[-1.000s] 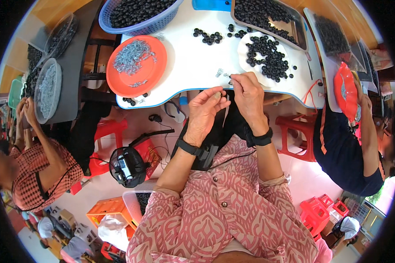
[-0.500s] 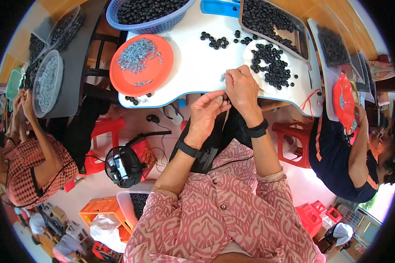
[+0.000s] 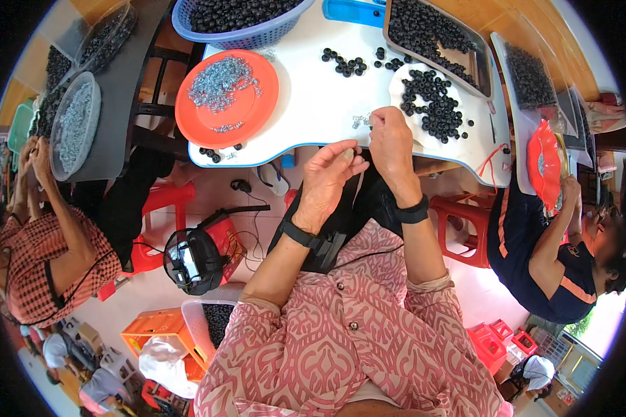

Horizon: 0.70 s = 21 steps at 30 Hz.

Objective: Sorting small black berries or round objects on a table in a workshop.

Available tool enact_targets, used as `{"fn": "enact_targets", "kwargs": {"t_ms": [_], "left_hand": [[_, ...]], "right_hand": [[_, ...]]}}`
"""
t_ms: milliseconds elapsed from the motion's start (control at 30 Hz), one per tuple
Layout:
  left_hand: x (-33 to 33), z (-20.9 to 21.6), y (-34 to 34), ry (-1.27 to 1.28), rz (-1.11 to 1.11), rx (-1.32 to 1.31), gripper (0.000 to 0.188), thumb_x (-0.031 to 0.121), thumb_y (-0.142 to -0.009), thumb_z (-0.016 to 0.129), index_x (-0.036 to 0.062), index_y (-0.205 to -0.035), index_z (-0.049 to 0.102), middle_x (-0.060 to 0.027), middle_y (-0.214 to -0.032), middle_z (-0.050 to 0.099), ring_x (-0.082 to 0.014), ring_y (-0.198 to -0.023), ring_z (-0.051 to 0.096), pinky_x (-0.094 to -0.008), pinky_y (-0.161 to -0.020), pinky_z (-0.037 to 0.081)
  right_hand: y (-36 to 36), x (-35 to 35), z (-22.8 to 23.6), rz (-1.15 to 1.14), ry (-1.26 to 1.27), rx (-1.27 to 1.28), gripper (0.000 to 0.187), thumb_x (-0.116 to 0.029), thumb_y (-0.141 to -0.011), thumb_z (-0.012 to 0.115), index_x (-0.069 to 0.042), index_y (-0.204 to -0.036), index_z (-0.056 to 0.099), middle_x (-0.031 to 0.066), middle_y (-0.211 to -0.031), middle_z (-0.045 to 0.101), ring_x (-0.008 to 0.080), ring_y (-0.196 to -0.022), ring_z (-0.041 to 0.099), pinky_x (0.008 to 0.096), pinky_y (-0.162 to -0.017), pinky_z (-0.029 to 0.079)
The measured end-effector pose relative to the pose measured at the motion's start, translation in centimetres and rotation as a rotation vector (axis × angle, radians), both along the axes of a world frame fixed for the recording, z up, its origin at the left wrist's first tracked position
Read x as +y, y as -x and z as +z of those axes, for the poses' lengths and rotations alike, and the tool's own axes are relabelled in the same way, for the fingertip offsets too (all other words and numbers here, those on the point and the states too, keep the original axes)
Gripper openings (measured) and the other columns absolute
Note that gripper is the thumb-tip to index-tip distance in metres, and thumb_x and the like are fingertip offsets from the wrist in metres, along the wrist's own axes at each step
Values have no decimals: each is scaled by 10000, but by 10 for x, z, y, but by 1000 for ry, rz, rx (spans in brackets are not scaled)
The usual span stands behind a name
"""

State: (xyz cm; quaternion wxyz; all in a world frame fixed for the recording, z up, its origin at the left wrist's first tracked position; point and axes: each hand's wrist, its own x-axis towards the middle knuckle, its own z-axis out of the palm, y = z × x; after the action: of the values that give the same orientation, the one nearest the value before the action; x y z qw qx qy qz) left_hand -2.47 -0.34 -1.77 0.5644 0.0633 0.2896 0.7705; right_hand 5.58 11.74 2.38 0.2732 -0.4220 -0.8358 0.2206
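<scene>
My left hand (image 3: pixel 327 182) is just off the table's near edge, thumb and fingers drawn together in a pinch. A small dark bit shows at its fingertips, too small to name. To its right, my right hand (image 3: pixel 391 142) reaches over the edge with closed fingers, its fingertips beside a little cluster of small silvery metal pieces (image 3: pixel 360 121) on the white tabletop. Whatever it pinches is hidden. Right of that hand, a white plate (image 3: pixel 396 90) bears many round black parts (image 3: pixel 435 111) with holes. Left on the table, an orange-red plate (image 3: pixel 257 121) carries a heap of small silvery pieces (image 3: pixel 221 82).
A blue basket (image 3: pixel 243 38) of black parts and a metal tray (image 3: pixel 485 76) of more stand at the back. Loose black parts (image 3: pixel 344 66) lie mid-table. Co-workers sit left (image 3: pixel 62 257) and right (image 3: pixel 546 271). A red stool (image 3: pixel 462 226) and a black bag (image 3: pixel 195 264) are below.
My right hand has moved slightly away from my left, uncovering more of the silvery cluster. The left hand has stayed nearly in place. The co-worker on the right has shifted their arms.
</scene>
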Motion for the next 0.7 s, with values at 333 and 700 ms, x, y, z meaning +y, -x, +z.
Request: {"fn": "enact_targets", "kwargs": {"t_ms": [333, 700], "left_hand": [[0, 10, -3, -53, -24, -40, 250, 39, -951, 572, -39, -1187, 594, -119, -1062, 639, -193, -936, 648, -403, -912, 552], [-2, 12, -8, -103, -45, -68, 236, 16, -938, 585, -50, -1164, 606, -125, -1047, 646, -207, -929, 653, -396, -906, 558]], "right_hand": [[-34, -25, 19, 80, 668, 602, 103, -4, -917, 601, 5, -1017, 577, 39, -894, 646, 105, -779, 629, 227, -699, 507], [-52, -46, 23, 149, 573, 518, 68, 37, -888, 620, 18, -953, 618, 34, -911, 645, 95, -814, 631, 224, -736, 506]]}}
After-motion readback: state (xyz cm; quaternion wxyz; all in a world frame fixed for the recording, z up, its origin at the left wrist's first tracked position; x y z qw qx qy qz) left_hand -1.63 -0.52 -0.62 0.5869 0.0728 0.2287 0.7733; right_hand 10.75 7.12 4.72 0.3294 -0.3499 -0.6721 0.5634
